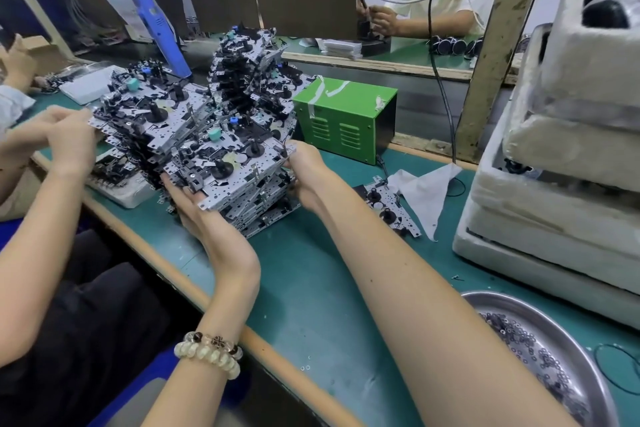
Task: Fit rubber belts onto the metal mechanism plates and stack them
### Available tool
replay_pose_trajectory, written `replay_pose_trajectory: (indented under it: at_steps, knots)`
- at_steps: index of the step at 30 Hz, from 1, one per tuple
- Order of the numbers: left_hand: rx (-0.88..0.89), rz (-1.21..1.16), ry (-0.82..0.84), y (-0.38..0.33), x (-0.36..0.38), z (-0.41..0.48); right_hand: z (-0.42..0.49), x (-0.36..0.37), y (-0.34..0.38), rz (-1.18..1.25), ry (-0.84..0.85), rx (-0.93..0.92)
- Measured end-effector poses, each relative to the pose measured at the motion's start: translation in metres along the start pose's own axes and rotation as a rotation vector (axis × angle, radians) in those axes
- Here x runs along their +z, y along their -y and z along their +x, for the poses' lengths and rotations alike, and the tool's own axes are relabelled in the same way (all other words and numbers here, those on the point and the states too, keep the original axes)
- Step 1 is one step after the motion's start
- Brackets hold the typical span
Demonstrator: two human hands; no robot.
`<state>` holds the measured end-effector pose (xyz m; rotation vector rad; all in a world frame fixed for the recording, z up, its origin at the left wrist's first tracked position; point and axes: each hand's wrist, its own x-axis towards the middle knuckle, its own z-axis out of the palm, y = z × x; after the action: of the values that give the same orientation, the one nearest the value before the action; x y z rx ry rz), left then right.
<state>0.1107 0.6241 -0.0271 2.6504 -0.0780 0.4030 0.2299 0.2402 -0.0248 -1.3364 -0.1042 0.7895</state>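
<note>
My hands hold a grey metal mechanism plate (239, 180) with black spindles, tilted, on top of a low stack of plates (266, 211) on the green mat. My left hand (194, 208), with bead bracelets on the wrist, cups the plate's near left corner from below. My right hand (304, 173) grips its right edge. Behind stand a second pile (156, 114) and a taller leaning stack (249, 73). One single plate (391, 208) lies flat to the right. A thin black rubber belt (620, 371) lies at the right edge.
Another person's hands (65, 139) work on the left pile. A green metal box (346, 114), a white cloth (426, 191) and stacked foam trays (554, 184) stand to the right. A steel tray (512, 305) holds several small rings. A blue power screwdriver (159, 24) hangs behind.
</note>
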Motion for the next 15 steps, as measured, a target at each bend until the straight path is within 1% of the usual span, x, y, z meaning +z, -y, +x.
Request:
replay_pose_trajectory:
  at_steps: [1, 2, 3, 5, 7, 8, 9, 10, 13, 14, 15]
  knots:
    - [0.017, 0.027, 0.054, 0.046, -0.027, -0.008, -0.003, 0.000, 0.001, -0.014, 0.002, -0.005]
    - [0.031, 0.131, 0.017, 0.064, -0.046, -0.011, -0.004, -0.001, 0.001, -0.036, 0.007, -0.010]
    - [-0.037, 0.212, -0.002, 0.063, -0.047, -0.011, -0.006, -0.002, 0.002, -0.036, -0.002, -0.004]
    - [-0.275, 0.280, -0.216, 0.047, -0.022, -0.009, -0.007, -0.005, 0.001, -0.028, -0.020, 0.008]
    - [-0.486, 0.469, -0.240, 0.019, 0.010, -0.013, -0.007, -0.010, 0.001, -0.010, -0.023, 0.020]
    - [-0.491, 0.575, -0.255, 0.019, 0.020, -0.017, -0.007, -0.012, 0.000, -0.012, -0.029, 0.020]
    - [-0.488, 0.573, -0.241, 0.019, 0.022, -0.023, -0.009, -0.015, 0.000, -0.012, -0.036, 0.021]
    - [-0.501, 0.517, -0.213, 0.019, 0.020, -0.026, -0.010, -0.017, -0.001, -0.021, -0.038, 0.015]
    - [-0.329, 0.545, -0.124, 0.033, 0.015, -0.035, -0.014, -0.021, -0.002, -0.026, -0.032, 0.018]
    - [-0.305, 0.505, -0.120, 0.037, 0.011, -0.037, -0.015, -0.021, -0.002, -0.025, -0.031, 0.018]
    - [-0.323, 0.437, -0.113, 0.040, 0.007, -0.038, -0.015, -0.022, -0.003, -0.024, -0.037, 0.015]
